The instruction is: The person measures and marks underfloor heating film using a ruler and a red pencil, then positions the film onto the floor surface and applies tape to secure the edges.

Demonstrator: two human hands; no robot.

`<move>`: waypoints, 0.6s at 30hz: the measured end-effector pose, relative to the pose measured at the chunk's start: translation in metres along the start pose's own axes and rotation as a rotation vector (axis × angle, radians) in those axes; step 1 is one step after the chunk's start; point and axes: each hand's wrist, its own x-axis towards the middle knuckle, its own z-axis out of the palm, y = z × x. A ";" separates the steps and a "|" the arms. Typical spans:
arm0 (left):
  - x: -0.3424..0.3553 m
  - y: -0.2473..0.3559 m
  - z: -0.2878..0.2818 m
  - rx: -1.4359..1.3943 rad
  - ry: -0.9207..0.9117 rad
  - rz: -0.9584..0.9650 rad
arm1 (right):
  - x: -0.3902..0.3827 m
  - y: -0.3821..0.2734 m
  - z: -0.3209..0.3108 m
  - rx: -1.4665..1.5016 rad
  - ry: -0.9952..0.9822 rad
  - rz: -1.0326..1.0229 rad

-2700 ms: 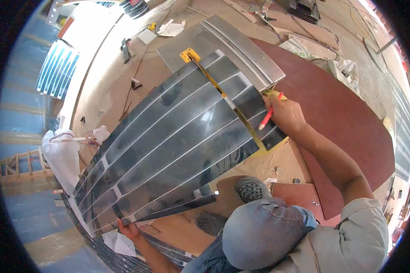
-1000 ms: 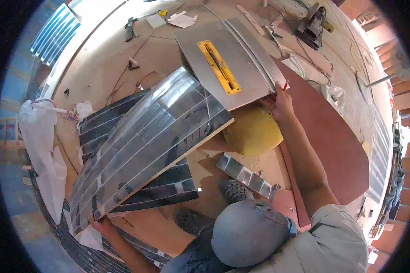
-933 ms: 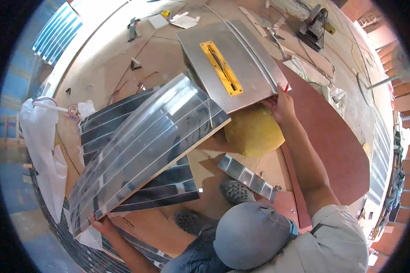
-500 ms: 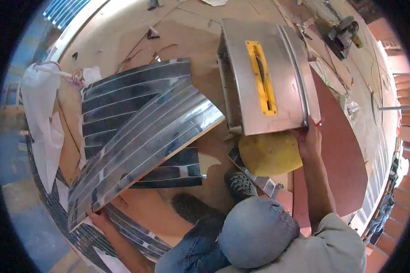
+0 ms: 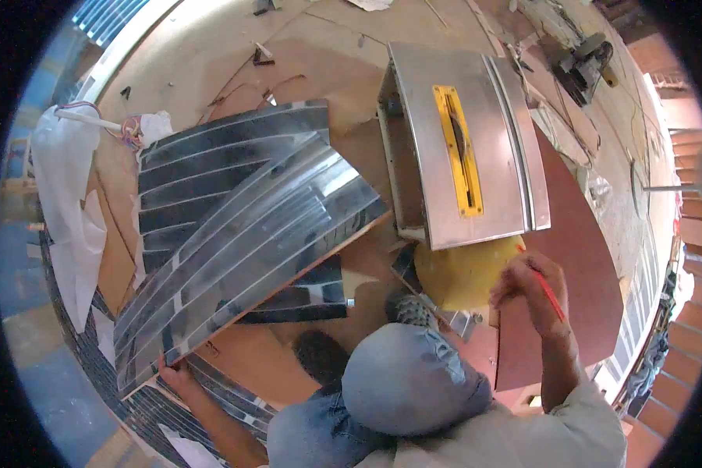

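Observation:
My left hand (image 5: 176,376) grips the lower-left corner of a dark grey laminate panel (image 5: 265,242) with pale stripes. This panel lies slanted over another dark striped panel (image 5: 210,171). My right hand (image 5: 532,287) is closed around a thin red pencil (image 5: 551,296), whose tip points up and left. The hand is just below the near edge of a metal table saw (image 5: 483,156), apart from it. A yellow slotted insert (image 5: 457,152) with the blade in it is set in the saw's top. Under the near edge, a yellow rounded piece (image 5: 456,273) is partly hidden.
A reddish-brown board (image 5: 577,265) lies right of the saw. White sheeting (image 5: 78,218) and bundled wires (image 5: 136,131) are at the left. A dark power tool (image 5: 583,66) sits far right. My shoes (image 5: 320,355) rest near the panels; scraps litter the floor.
My right hand has moved off the saw's near right corner and toward me, and the red pencil now shows plainly in it. The saw and the upper panel appear slightly shifted.

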 end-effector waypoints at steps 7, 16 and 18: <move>0.018 0.023 0.013 -0.065 0.075 -0.024 | 0.096 -0.026 0.179 -0.775 -0.416 -1.138; 0.039 -0.058 -0.043 -0.422 -0.074 -0.166 | 0.163 0.045 0.282 -1.099 -0.337 -1.461; 0.012 -0.026 -0.001 0.310 0.109 0.390 | 0.159 0.036 0.275 -1.165 -0.217 -1.551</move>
